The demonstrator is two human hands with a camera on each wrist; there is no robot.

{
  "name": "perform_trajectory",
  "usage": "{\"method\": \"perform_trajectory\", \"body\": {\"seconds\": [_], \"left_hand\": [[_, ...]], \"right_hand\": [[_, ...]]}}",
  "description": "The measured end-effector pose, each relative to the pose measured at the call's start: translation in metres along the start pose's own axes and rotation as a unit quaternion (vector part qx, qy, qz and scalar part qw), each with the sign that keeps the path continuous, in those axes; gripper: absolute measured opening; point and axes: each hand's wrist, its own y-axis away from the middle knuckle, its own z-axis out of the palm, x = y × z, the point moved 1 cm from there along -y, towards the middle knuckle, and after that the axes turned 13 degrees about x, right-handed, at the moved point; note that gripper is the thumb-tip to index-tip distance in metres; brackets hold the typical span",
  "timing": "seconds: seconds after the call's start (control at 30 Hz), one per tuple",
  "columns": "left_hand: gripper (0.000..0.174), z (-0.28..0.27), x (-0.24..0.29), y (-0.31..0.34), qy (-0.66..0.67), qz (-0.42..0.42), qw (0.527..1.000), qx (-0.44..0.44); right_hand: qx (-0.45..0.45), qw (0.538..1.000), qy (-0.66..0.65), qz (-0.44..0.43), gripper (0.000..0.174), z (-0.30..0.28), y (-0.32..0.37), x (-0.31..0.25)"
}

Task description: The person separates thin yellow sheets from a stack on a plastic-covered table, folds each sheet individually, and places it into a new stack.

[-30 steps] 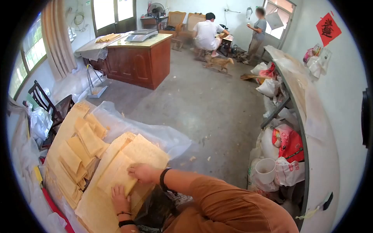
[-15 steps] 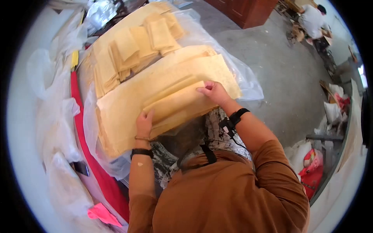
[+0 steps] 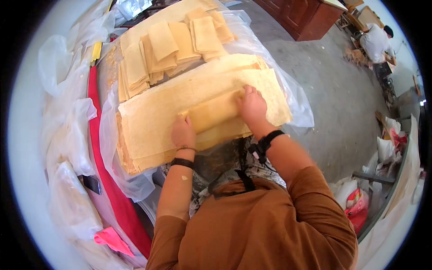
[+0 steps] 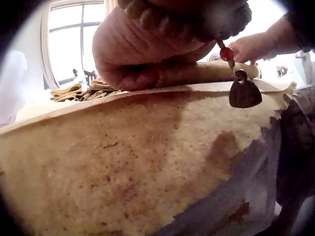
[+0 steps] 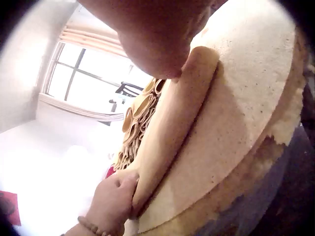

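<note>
A thin yellow sheet, like bean curd skin, is folded into a long flattened roll (image 3: 211, 111) on top of a stack of similar sheets (image 3: 148, 121). My left hand (image 3: 183, 131) grips the roll's left end, thumb on the near side. At its right end, my right hand (image 3: 253, 105) curls over the roll. In the right wrist view the roll (image 5: 179, 105) stretches between my right hand (image 5: 157, 44) and my left hand (image 5: 110, 199). Close up, the left wrist view has my left hand (image 4: 130, 54) low over the stack, its fingertips partly hidden.
Folded yellow sheets (image 3: 162, 40) lie in overlapping rows beyond the stack. Clear plastic (image 3: 299, 105) spreads under the stack's edges. A red strip (image 3: 101, 130) runs along the left. A wooden cabinet (image 3: 301, 20) and a seated person (image 3: 377, 42) are farther off across the floor.
The head view has tilted down from the room to the stack. The held sheet has gone from a loose raised fold to a narrower, rounder roll, with both hands closing around its ends.
</note>
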Motion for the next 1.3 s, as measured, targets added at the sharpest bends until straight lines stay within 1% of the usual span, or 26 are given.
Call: {"method": "perform_trajectory", "body": {"seconds": [0.03, 0.07, 0.1, 0.2, 0.3, 0.4, 0.43, 0.5, 0.57, 0.6, 0.7, 0.77, 0.8, 0.87, 0.9, 0.93, 0.97, 1.0, 1.03, 1.07, 1.1, 1.13, 1.17, 1.23, 1.27, 1.3], "left_hand": [[0.032, 0.001, 0.001, 0.000, -0.015, -0.003, 1.000, -0.008], [0.032, 0.001, 0.003, -0.001, -0.030, -0.005, 0.999, -0.017], [0.031, 0.000, 0.005, -0.001, -0.046, -0.006, 0.999, -0.026], [0.032, -0.003, 0.004, -0.007, -0.047, 0.022, 0.998, -0.030], [0.028, -0.011, 0.009, -0.012, -0.085, -0.017, 0.992, -0.091], [0.025, 0.001, 0.003, -0.011, -0.091, 0.092, 0.990, 0.054], [0.027, 0.009, -0.001, -0.014, -0.049, 0.164, 0.980, 0.097], [0.033, 0.015, -0.016, -0.023, 0.023, 0.302, 0.935, 0.185], [0.036, 0.008, -0.011, -0.027, 0.017, 0.292, 0.955, 0.046], [0.037, 0.005, -0.006, -0.028, 0.019, 0.284, 0.958, -0.026], [0.028, -0.023, 0.008, -0.045, 0.027, 0.235, 0.969, -0.065], [0.024, -0.021, 0.004, -0.053, 0.090, 0.177, 0.963, -0.183], [0.022, -0.020, 0.001, -0.057, 0.122, 0.148, 0.951, -0.242], [0.019, -0.031, -0.007, -0.066, 0.197, 0.199, 0.947, -0.156], [0.021, -0.044, -0.010, -0.074, 0.212, 0.177, 0.951, -0.142], [0.023, -0.057, -0.013, -0.083, 0.227, 0.155, 0.953, -0.128], [0.024, -0.063, -0.018, -0.094, 0.256, 0.146, 0.949, -0.109], [0.026, -0.074, -0.035, -0.105, 0.270, 0.120, 0.952, -0.080], [0.027, -0.075, -0.054, -0.121, 0.287, 0.079, 0.953, -0.049], [0.029, -0.071, -0.071, -0.142, 0.311, 0.035, 0.950, -0.017], [0.031, -0.063, -0.091, -0.166, 0.336, -0.016, 0.941, 0.016], [0.033, -0.051, -0.107, -0.195, 0.372, -0.069, 0.925, 0.042], [0.036, -0.038, -0.119, -0.223, 0.400, -0.121, 0.907, 0.059], [0.040, -0.013, -0.136, -0.260, 0.438, -0.219, 0.868, 0.076], [0.043, -0.003, -0.143, -0.270, 0.449, -0.258, 0.852, 0.078], [0.045, 0.010, -0.134, -0.277, 0.468, -0.304, 0.825, 0.088]], "right_hand": [[0.025, 0.994, -0.037, -0.102, 0.039, 0.001, 0.004, -0.005], [0.051, 0.976, -0.074, -0.200, 0.043, 0.003, 0.010, -0.011], [0.075, 0.946, -0.111, -0.296, 0.047, 0.005, 0.017, -0.016], [-0.067, 0.937, -0.037, -0.340, 0.052, 0.025, 0.038, -0.030], [-0.052, 0.941, -0.031, -0.333, 0.057, 0.032, 0.041, -0.028], [-0.048, 0.943, -0.032, -0.328, 0.058, 0.038, 0.040, -0.027], [-0.059, 0.944, -0.029, -0.322, 0.057, 0.039, 0.038, -0.027], [-0.081, 0.944, -0.033, -0.318, 0.058, 0.037, 0.041, -0.027], [-0.075, 0.942, -0.036, -0.326, 0.057, 0.033, 0.038, -0.030], [-0.073, 0.942, -0.033, -0.327, 0.057, 0.030, 0.038, -0.030], [-0.077, 0.941, -0.080, -0.320, 0.055, 0.020, 0.035, -0.030], [-0.086, 0.951, -0.124, -0.271, 0.053, 0.012, 0.031, -0.024], [-0.091, 0.954, -0.145, -0.246, 0.053, 0.007, 0.029, -0.020], [-0.050, 0.961, -0.180, -0.205, 0.052, -0.026, 0.020, -0.009], [-0.027, 0.964, -0.194, -0.180, 0.052, -0.040, 0.018, 0.001], [-0.004, 0.965, -0.190, -0.179, 0.051, -0.046, 0.020, 0.017], [0.024, 0.968, -0.179, -0.175, 0.050, -0.056, 0.024, 0.040], [0.068, 0.971, -0.152, -0.171, 0.050, -0.068, 0.024, 0.067], [0.055, 0.978, -0.175, -0.099, 0.046, -0.071, 0.033, 0.095], [0.035, 0.990, -0.132, -0.029, 0.042, -0.089, 0.042, 0.109], [0.062, 0.989, -0.127, -0.044, 0.038, -0.080, 0.059, 0.142], [0.037, 0.992, -0.119, 0.002, 0.037, -0.097, 0.069, 0.146], [0.018, 0.993, -0.097, 0.062, 0.034, -0.095, 0.084, 0.158], [0.018, 0.993, -0.116, 0.007, 0.028, -0.111, 0.112, 0.144], [0.002, 0.992, -0.123, 0.016, 0.026, -0.114, 0.125, 0.142], [-0.009, 0.992, -0.127, 0.024, 0.025, -0.119, 0.135, 0.138]]}}
